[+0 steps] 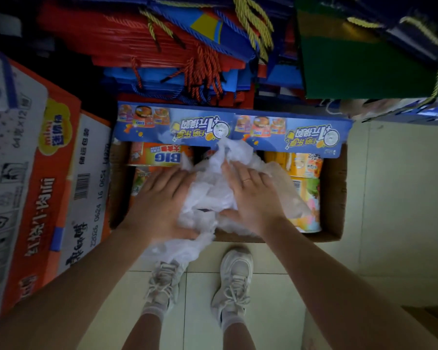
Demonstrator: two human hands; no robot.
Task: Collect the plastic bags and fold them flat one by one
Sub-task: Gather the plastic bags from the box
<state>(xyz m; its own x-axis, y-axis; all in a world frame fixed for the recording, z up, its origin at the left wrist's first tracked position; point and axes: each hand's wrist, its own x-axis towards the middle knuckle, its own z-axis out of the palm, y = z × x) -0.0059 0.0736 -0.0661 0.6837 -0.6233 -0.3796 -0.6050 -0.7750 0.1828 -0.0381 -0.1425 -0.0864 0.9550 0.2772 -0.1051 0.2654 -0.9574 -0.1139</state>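
A crumpled, thin white plastic bag point(210, 193) lies on top of the cup noodles in an open cardboard box point(335, 193). My left hand point(162, 203) lies flat on the bag's left side, fingers straight and pointing away from me. My right hand point(250, 195), with a ring on one finger, presses down on the bag's right side with spread fingers. Part of the bag hangs over the box's near edge toward my feet. A second, clearer piece of plastic point(291, 198) trails to the right of my right hand.
Cup noodle tubs point(159, 155) fill the box under a blue printed flap point(177, 125). A large orange and white carton point(43, 173) stands at the left. Stacked red, blue and green paper gift bags point(187, 46) with rope handles sit behind. My shoes point(234, 276) stand on pale floor tiles.
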